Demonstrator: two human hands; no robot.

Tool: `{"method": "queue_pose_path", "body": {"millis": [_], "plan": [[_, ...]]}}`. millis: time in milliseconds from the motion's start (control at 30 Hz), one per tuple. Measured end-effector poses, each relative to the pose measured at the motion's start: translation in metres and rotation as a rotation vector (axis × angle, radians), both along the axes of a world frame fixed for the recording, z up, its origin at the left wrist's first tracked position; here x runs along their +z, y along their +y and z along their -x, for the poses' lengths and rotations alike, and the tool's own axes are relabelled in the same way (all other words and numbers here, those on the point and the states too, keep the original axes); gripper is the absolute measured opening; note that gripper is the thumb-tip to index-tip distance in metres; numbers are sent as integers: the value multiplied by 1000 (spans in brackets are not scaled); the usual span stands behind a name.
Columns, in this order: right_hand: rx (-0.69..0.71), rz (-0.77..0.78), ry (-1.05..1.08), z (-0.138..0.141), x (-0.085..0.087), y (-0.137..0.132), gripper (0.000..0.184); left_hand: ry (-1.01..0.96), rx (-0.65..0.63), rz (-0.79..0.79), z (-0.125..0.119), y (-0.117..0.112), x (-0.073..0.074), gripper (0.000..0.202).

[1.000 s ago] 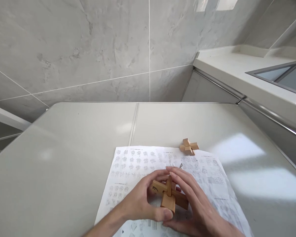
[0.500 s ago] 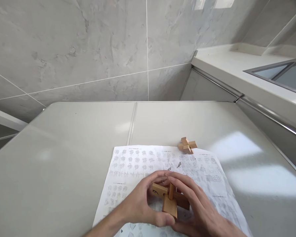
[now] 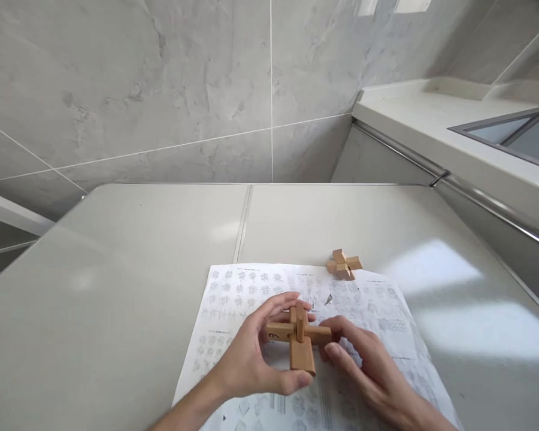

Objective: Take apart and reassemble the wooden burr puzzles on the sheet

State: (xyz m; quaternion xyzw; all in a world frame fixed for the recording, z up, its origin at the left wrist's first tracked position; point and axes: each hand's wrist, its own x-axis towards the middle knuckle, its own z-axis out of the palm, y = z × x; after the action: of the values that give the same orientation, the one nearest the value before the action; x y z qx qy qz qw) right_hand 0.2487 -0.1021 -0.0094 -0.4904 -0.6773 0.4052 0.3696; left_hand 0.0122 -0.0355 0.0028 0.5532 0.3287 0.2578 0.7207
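Observation:
A wooden interlocking puzzle [image 3: 299,340], a cross of light brown bars with a mark on its left arm, is held just above a printed instruction sheet [image 3: 247,293]. My left hand [image 3: 251,359] grips it from the left, thumb under the near bar and fingers curled behind. My right hand [image 3: 368,371] pinches the end of the right bar with its fingertips. A second, smaller wooden cross puzzle [image 3: 344,264] lies untouched on the table beyond the sheet's far edge.
The sheet lies on a pale grey table [image 3: 117,269] with a seam down its middle. A tiled wall [image 3: 161,90] rises behind. To the right stands a white counter [image 3: 431,126] with a sink [image 3: 516,134] and a metal rail.
The puzzle has turned and moved slightly away from me and left. My right hand has slid off its top and now pinches only the right end.

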Motion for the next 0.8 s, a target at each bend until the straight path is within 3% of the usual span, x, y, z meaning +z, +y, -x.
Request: {"method": "queue_pose_path", "body": {"millis": [200,400,567,667,733,800], "plan": [[18,33,8,8,-10,-4,32,73,-43,3,-2,-1,7,96],[105,-31,-66,11,-9,-3,30,-82,29,-21,3,3,2,105],[175,1,-102,13,-13,-4,32,-175,149,-33,9,16,7,94],[133,49,-96,13,-20,-4,39,-47,344,-64,20,30,9,79],[96,81,-71,13,-26,-4,44,125,468,-157,29,40,8,73],[63,116,-43,13,-30,-3,48,329,514,-294,42,46,6,78]]}}
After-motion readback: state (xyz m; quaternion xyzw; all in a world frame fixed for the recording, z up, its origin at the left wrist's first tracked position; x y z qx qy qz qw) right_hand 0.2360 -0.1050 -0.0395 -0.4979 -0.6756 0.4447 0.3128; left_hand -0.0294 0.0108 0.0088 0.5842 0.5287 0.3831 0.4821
